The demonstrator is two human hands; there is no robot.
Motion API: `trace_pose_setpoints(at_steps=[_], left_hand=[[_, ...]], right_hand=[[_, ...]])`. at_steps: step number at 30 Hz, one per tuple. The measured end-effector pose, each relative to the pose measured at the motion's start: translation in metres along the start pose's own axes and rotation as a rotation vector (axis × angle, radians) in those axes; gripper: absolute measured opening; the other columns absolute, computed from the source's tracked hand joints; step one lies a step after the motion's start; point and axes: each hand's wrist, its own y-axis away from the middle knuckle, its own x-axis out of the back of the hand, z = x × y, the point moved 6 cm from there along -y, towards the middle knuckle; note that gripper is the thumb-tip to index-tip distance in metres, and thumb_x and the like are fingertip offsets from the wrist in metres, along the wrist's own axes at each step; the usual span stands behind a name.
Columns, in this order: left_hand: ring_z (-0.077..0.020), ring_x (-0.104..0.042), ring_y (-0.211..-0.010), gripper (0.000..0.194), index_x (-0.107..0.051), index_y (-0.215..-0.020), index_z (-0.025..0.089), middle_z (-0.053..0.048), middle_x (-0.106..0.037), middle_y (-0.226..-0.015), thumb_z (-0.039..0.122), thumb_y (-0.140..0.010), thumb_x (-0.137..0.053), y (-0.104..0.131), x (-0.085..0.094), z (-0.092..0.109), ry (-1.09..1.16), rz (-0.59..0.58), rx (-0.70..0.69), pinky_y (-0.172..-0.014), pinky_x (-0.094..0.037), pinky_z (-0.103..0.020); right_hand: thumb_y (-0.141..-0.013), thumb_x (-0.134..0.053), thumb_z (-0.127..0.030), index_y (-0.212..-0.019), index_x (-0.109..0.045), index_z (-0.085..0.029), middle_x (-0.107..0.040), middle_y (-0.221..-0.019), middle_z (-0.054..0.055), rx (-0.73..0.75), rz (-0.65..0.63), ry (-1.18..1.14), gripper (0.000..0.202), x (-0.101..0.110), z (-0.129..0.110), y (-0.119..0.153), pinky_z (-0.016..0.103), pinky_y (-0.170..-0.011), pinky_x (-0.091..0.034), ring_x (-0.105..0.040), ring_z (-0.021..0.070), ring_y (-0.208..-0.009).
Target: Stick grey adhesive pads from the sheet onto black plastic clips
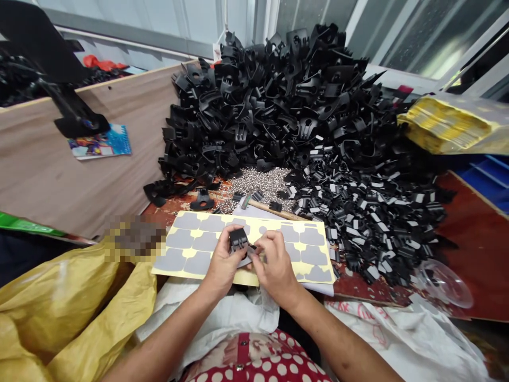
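Note:
My left hand is closed round a black plastic part with hinge-like prongs. A small grey flat piece shows at its lower edge, between both hands. With fingers pinched, my right hand touches the near right side of this part; what sits in its fingertips is too small to tell. Beneath both hands lies a yellow sheet bearing rows of grey cut-out stickers. A hammer with a wooden handle rests just beyond the sheet.
A tall heap of black plastic parts fills the back. Small silvery pieces lie before it, with smaller black clips to the right. A wooden board walls the left. A clear plastic bowl sits at the right edge.

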Motion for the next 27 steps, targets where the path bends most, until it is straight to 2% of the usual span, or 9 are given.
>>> trace_pose_setpoints(at_steps=[3, 5, 8, 11, 14, 17, 19, 23, 27], left_hand=[[-0.0125, -0.057, -0.071, 0.049, -0.054, -0.117, 0.028, 0.003, -0.058, -0.089, 0.026, -0.076, -0.082, 0.006, 0.006, -0.002, 0.009, 0.012, -0.018, -0.058, -0.052, -0.02], [-0.015, -0.059, -0.068, 0.051, -0.054, -0.119, 0.029, 0.002, -0.06, -0.088, 0.03, -0.077, -0.083, 0.013, 0.009, 0.002, 0.013, -0.041, -0.004, -0.052, -0.053, -0.022], [-0.0187, -0.063, -0.073, 0.048, -0.062, -0.121, 0.029, -0.004, -0.065, -0.099, 0.028, -0.078, -0.082, 0.029, 0.016, 0.018, -0.102, -0.182, -0.007, -0.057, -0.059, -0.028], [-0.0267, -0.068, -0.105, 0.045, -0.069, -0.13, 0.031, -0.009, -0.069, -0.125, 0.021, -0.086, -0.073, 0.05, 0.032, 0.033, -0.285, -0.294, -0.022, -0.094, -0.058, -0.039], [-0.0299, -0.059, -0.131, 0.05, -0.071, -0.134, 0.036, -0.007, -0.068, -0.137, 0.013, -0.09, -0.06, 0.07, 0.051, 0.034, -0.429, -0.352, -0.054, -0.119, -0.039, -0.046], [-0.03, -0.056, -0.136, 0.063, -0.068, -0.138, 0.038, -0.006, -0.065, -0.143, 0.005, -0.087, -0.051, 0.086, 0.058, 0.02, -0.538, -0.431, -0.082, -0.121, -0.036, -0.05], [-0.0303, -0.054, -0.137, 0.067, -0.067, -0.139, 0.039, -0.006, -0.063, -0.146, 0.004, -0.084, -0.051, 0.09, 0.06, 0.013, -0.595, -0.441, -0.085, -0.121, -0.036, -0.051], [-0.0313, -0.062, -0.124, 0.049, -0.074, -0.129, 0.037, -0.009, -0.069, -0.133, 0.015, -0.087, -0.062, 0.085, 0.069, 0.016, -0.561, -0.311, -0.028, -0.112, -0.045, -0.047], [-0.0276, -0.069, -0.097, 0.028, -0.079, -0.113, 0.028, -0.01, -0.074, -0.105, 0.034, -0.086, -0.074, 0.074, 0.088, 0.023, -0.312, -0.129, 0.158, -0.09, -0.055, -0.039]], right_hand=[[-0.086, -0.07, -0.019, -0.111, -0.057, -0.023, -0.057, -0.11, 0.01, -0.013, 0.06, 0.143, 0.028, 0.005, -0.003, 0.0, 0.046, -0.091, -0.051, -0.058, 0.0271, -0.102], [-0.078, -0.076, -0.025, -0.108, -0.056, -0.023, -0.059, -0.107, 0.008, -0.181, 0.005, -0.03, 0.036, 0.002, 0.006, -0.004, 0.044, -0.087, -0.051, -0.058, 0.0252, -0.096], [-0.076, -0.071, -0.028, -0.103, -0.052, -0.024, -0.061, -0.09, 0.0, -0.482, -0.274, -0.615, 0.033, -0.019, 0.016, -0.005, 0.03, -0.069, -0.051, -0.057, 0.0163, -0.074], [-0.072, -0.073, -0.027, -0.1, -0.056, -0.023, -0.064, -0.085, -0.003, -0.578, -0.58, -0.909, 0.033, -0.032, 0.01, -0.007, 0.023, -0.062, -0.047, -0.055, 0.0117, -0.065], [-0.082, -0.07, -0.026, -0.098, -0.067, -0.02, -0.069, -0.082, -0.002, -0.384, -0.796, -0.677, 0.017, -0.039, 0.009, -0.031, 0.023, -0.065, -0.046, -0.058, 0.0121, -0.067], [-0.096, -0.056, -0.021, -0.1, -0.073, -0.021, -0.074, -0.089, 0.001, -0.126, -0.678, -0.165, 0.017, -0.058, 0.014, -0.083, 0.025, -0.071, -0.047, -0.064, 0.0152, -0.076], [-0.098, -0.051, -0.014, -0.106, -0.073, -0.021, -0.076, -0.101, 0.004, 0.009, -0.591, 0.203, 0.024, -0.084, 0.015, -0.119, 0.028, -0.078, -0.047, -0.065, 0.0185, -0.088], [-0.09, -0.055, -0.004, -0.118, -0.071, -0.02, -0.071, -0.123, 0.011, 0.16, -0.625, 0.355, 0.036, -0.149, 0.008, -0.162, 0.038, -0.098, -0.041, -0.058, 0.0267, -0.116], [-0.096, -0.054, -0.012, -0.109, -0.074, -0.015, -0.075, -0.112, 0.015, 0.261, -0.708, 0.403, 0.024, -0.182, 0.01, -0.173, 0.039, -0.101, -0.039, -0.06, 0.0276, -0.112]])
